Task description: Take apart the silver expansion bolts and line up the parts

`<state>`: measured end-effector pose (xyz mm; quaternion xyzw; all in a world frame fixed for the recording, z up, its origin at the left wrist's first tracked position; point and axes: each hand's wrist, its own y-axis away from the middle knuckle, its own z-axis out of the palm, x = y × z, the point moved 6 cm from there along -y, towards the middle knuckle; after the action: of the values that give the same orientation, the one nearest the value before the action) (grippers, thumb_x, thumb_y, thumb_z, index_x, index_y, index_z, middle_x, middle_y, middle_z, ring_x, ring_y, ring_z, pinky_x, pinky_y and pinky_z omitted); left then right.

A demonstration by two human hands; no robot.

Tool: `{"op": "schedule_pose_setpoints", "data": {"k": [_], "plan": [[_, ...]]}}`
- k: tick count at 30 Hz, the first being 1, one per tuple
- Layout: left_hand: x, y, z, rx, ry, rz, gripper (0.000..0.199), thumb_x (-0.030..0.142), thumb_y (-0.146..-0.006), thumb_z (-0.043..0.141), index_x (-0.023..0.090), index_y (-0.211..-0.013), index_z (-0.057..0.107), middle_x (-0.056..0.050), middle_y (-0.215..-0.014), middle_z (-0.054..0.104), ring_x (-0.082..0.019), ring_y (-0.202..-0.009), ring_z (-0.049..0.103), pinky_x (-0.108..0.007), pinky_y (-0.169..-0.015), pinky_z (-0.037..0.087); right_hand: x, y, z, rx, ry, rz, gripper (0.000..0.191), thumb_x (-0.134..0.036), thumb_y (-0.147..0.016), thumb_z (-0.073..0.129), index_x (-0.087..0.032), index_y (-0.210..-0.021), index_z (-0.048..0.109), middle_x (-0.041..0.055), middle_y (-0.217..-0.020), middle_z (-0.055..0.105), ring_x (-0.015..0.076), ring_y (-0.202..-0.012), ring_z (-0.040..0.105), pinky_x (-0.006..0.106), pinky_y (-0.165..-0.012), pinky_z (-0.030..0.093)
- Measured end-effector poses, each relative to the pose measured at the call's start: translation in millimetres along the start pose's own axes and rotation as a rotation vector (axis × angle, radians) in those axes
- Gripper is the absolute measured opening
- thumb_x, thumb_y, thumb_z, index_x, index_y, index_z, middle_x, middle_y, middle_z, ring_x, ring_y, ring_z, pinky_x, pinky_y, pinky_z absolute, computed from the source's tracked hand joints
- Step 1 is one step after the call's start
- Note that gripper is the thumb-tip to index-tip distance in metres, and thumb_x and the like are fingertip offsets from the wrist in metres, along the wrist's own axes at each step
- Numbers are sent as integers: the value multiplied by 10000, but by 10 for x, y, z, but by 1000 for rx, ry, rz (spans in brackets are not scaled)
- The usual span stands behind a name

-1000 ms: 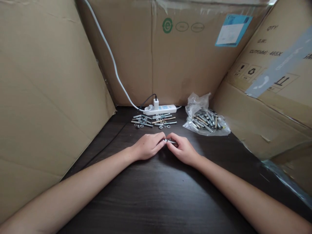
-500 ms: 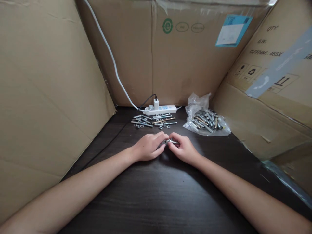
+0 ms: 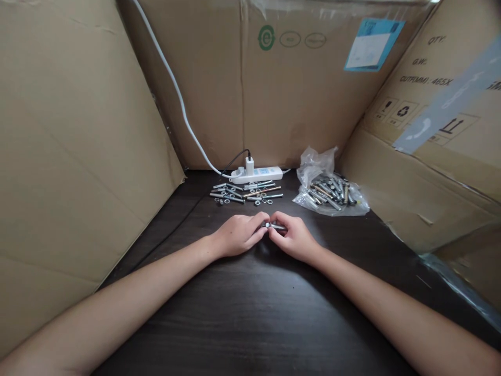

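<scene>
Near the middle of the dark table, my two hands meet fingertip to fingertip. A silvery metal bolt (image 3: 278, 227) lies nearly level in the pinch of my right hand (image 3: 294, 237), its far part hidden by the palm. At its left end sits a small bright nut (image 3: 267, 225). Thumb and fingers of my left hand (image 3: 240, 235) are closed around this nut, covering much of it. Just beyond the hands, several loose bolts (image 3: 262, 193) lie in a spread group, with washers (image 3: 270, 202) and nuts among them.
Behind the loose bolts stands a white power strip (image 3: 256, 175) with a plugged-in charger and cables. A clear plastic bag (image 3: 311, 164) full of bolts lies to its right. Cardboard boxes (image 3: 211, 78) wall the table at left, back and right. A black cable (image 3: 172, 232) crosses the left side.
The fingertips have shifted slightly on the metal pieces, and the nut between them now shows more plainly. Both hands stay in nearly the same place; the view has moved slightly.
</scene>
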<state>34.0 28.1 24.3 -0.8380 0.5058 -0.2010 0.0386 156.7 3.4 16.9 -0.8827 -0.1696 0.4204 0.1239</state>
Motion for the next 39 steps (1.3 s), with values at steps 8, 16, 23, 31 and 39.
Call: {"op": "schedule_pose_setpoints", "data": {"k": [8,16,23,31,39], "plan": [[17,18,14,-38,16,-96,200,326,-949,357,200,-1075,448,-12,-769,642,-193,-706,636,-261,-614,411,-33,17,-22,28,70,-3,83,-243,-759,545,-178,-795,581,-33,-604,561,98,-529,482,205,-537,360],[-62,-17,61,-59,118,-156,333,346,-971,265,196,-813,517,14,-691,584,-135,-626,556,-238,-585,356,-35,45,22,-5,171,-15,89,-261,-731,557,-193,-784,576,-26,-609,578,106,-527,489,209,-540,371],[-8,23,-9,-15,162,-144,189,343,-930,370,210,-1003,482,13,-786,606,-145,-671,567,-247,-604,375,-48,36,-6,16,117,-13,94,-259,-739,548,-190,-796,579,-26,-617,577,106,-531,494,211,-544,370],[18,4,-11,-24,57,-19,154,303,-923,358,201,-968,464,-15,-869,596,-158,-739,568,-262,-662,397,-25,4,-6,-38,30,-8,86,-249,-777,517,-187,-811,567,-30,-627,562,106,-554,484,207,-553,369],[-51,-20,23,-36,94,-67,252,331,-957,304,195,-898,507,-7,-813,604,-146,-715,564,-253,-650,387,-11,11,23,-82,72,-2,116,-280,-779,538,-190,-837,580,-20,-656,591,108,-563,496,207,-556,371]]}}
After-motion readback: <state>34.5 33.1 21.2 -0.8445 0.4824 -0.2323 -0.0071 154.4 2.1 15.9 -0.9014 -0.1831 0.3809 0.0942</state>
